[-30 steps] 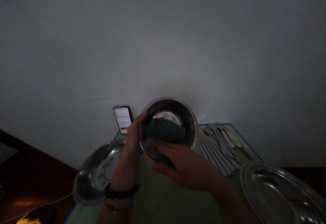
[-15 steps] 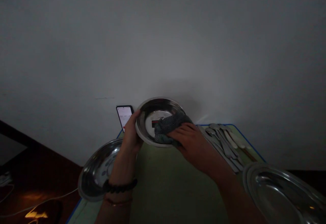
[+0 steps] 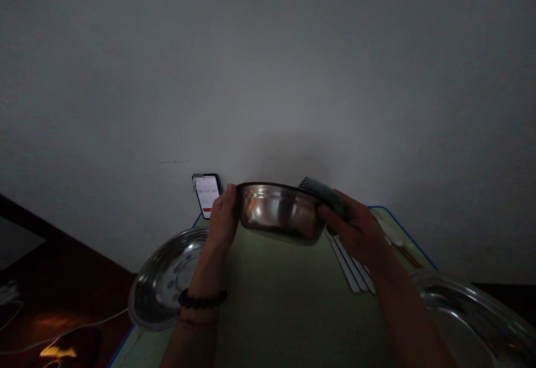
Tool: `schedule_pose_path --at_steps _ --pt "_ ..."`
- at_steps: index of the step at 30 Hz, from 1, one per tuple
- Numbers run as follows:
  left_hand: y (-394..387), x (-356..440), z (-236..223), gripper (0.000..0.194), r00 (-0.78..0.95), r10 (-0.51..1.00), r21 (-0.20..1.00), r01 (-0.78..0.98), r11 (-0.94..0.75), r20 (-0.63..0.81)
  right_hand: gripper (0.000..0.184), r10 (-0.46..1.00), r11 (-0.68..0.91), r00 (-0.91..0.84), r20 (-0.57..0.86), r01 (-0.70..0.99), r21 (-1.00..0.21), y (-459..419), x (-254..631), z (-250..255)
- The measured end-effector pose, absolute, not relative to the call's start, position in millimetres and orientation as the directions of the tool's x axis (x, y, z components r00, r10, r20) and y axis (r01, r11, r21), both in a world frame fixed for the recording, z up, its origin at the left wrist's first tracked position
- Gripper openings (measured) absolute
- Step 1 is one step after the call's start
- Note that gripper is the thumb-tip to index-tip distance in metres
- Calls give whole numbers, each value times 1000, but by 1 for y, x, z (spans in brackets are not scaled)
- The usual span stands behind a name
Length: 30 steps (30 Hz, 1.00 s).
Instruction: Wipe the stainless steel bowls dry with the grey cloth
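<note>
A shiny steel bowl (image 3: 280,211) is held up above the table, tipped away so that its outer side faces me and its inside is hidden. My left hand (image 3: 224,214) grips the rim on the left, thumb uppermost. At the right rim, my right hand (image 3: 355,225) is closed on a dark grey-green cloth (image 3: 322,192), which is bunched over the edge of the bowl. The right thumb presses on the bowl's outer wall.
A larger steel basin (image 3: 151,290) stands at the left of the green table (image 3: 285,301), another basin (image 3: 456,323) at the right. Flat-handled cutlery (image 3: 352,273) lies partly under my right arm. A phone (image 3: 207,195) leans against the wall (image 3: 268,77).
The bowl has tilted from showing its inside to showing its outer side. My right hand has moved with the cloth from inside the bowl to its right rim.
</note>
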<state>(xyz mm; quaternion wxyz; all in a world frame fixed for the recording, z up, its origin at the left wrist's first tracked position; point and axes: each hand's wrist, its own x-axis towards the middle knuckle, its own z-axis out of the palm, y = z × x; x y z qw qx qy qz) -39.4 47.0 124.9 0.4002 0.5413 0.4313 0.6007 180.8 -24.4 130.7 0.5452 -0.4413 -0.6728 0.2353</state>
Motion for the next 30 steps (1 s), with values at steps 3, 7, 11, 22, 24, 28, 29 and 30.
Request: schedule_pose_path --at_steps 3,7,11,22,24,28,29,30 --pt "42 -39 128 49 -158 923 936 84 -341 351 35 863 423 167 477 278 -863 -15 179 126" --pt "36 -37 136 41 -67 922 897 266 -353 382 40 807 368 387 446 261 -892 -13 176 128" --pt "31 -32 140 41 -4 933 860 389 -330 360 39 806 429 239 542 394 -813 -28 174 138" --pt "8 -23 157 44 281 885 691 554 -465 371 23 871 453 -41 489 453 -768 -28 144 131" --pt "6 -26 160 46 287 876 662 575 -481 387 19 881 460 -112 460 428 -778 -25 143 129" --pt "7 -37 162 44 200 898 745 503 -438 393 25 861 503 -150 486 399 -767 -23 144 132" --pt "8 -41 162 43 149 910 786 463 -411 388 26 863 498 -129 489 389 -775 -23 145 133" --pt "9 -45 162 42 86 921 828 414 -379 379 26 868 488 -110 485 373 -789 -23 145 134"
